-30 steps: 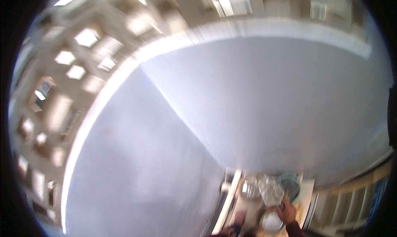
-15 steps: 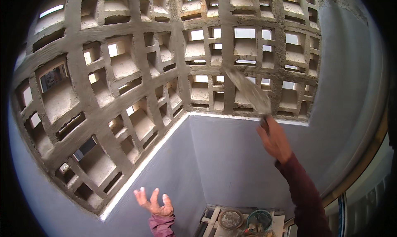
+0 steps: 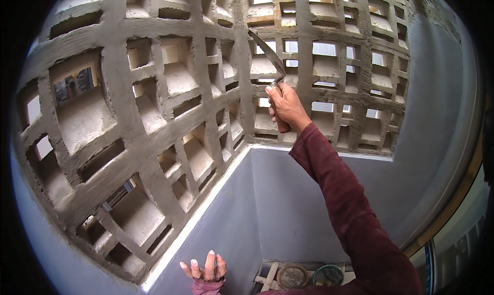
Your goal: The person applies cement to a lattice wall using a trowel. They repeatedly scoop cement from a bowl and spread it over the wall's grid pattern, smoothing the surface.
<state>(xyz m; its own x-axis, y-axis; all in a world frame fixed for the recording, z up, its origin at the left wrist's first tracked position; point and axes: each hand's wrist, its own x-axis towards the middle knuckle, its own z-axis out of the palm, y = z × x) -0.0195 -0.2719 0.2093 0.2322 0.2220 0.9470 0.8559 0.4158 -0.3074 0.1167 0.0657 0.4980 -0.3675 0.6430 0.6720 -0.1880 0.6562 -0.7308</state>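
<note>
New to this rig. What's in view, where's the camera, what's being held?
There's no machine: these are a person's bare hands, seen through a fisheye camera worn on the head, so straight edges bend. The right hand grips a trowel by its handle, raised before a grey wall with rectangular openings. The left hand, low in the picture, has its fingers spread and holds nothing visible. At the bottom, a brown bowl and a green tub sit beside a pale board.

Smooth blue-grey lower walls [image 3: 303, 207] beneath a narrow white ledge [image 3: 159, 268], a wooden strip [image 3: 429, 235] at right.
</note>
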